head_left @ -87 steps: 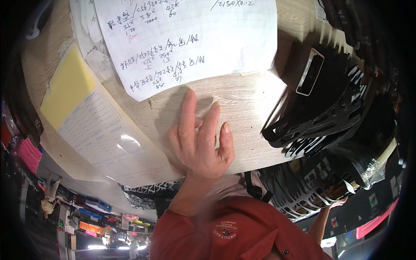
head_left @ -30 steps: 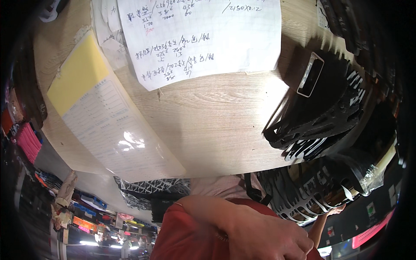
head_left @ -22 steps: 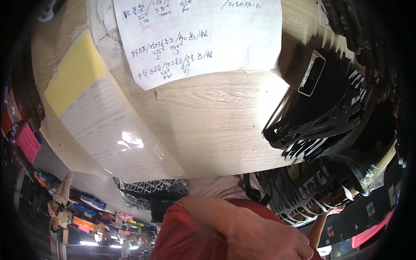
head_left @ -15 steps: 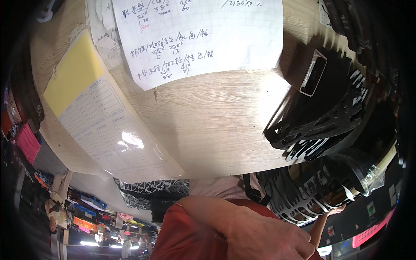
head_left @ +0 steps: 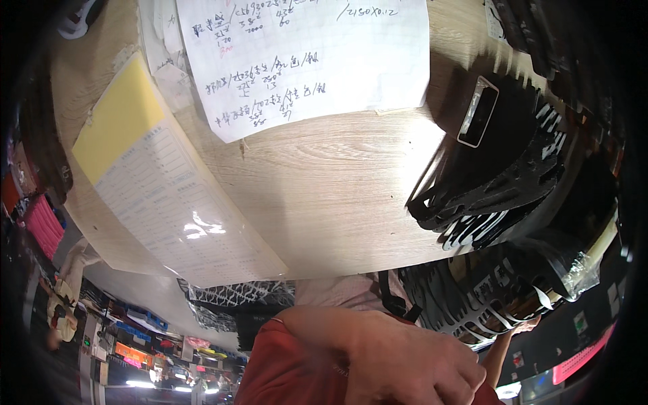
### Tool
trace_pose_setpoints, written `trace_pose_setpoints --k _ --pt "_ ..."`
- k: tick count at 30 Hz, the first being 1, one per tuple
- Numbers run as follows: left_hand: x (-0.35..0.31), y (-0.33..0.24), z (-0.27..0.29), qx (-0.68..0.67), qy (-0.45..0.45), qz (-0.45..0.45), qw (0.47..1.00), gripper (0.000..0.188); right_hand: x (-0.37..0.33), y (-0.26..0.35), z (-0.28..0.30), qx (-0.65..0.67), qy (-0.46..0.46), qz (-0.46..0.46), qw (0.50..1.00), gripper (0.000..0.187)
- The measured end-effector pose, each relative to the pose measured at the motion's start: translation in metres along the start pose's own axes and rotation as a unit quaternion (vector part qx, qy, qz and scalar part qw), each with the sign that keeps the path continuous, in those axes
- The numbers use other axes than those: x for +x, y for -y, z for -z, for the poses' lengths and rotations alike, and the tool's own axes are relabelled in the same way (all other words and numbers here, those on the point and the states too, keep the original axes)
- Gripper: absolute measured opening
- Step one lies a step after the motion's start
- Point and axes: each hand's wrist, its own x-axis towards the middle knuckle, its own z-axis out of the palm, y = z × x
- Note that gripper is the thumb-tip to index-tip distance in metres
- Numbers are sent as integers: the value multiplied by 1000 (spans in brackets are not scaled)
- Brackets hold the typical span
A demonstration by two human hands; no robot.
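My left hand (head_left: 417, 361) reaches across the front of my red shirt, low in the view. Its fingers curl downward and their tips are out of sight, so anything in them is hidden. My right hand (head_left: 524, 325) is small at the lower right, beside the lower edge of a bundle of black slotted cut pieces (head_left: 466, 297); its fingers are mostly hidden. On the table's right side lie more black cut pieces (head_left: 493, 189), with a dark box-shaped object with a pale-rimmed opening (head_left: 479, 111) above them.
The wooden table (head_left: 324, 196) carries a handwritten sheet (head_left: 317, 67) and a yellow-topped printed form under shiny plastic (head_left: 169, 182). Clear plastic wrap (head_left: 582, 273) hangs at the right. Below the table edge lies dark net-patterned material (head_left: 223, 297). Another person (head_left: 64, 314) is at the far left.
The table things have shifted slightly leftward in view. My left hand sits a little lower and further left, its fingers still curled. The person at the far left appears further left.
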Motion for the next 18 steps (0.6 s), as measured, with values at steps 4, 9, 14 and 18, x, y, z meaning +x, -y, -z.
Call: trace_pose_setpoints --k 4,9,14,18 --pt "-7 4 8 -21 23 18 999 29 -3 4 -2 5 -1 -8 1000 103" --pt "-13 13 0 2 -17 -10 1000 26 -2 7 -2 10 8 -23 1000 100" --pt "-14 19 -3 5 -31 -22 999 26 -2 6 -6 13 14 -41 999 97" --pt "-14 19 -2 5 -11 -2 1000 25 1 6 -9 21 19 -49 998 94"
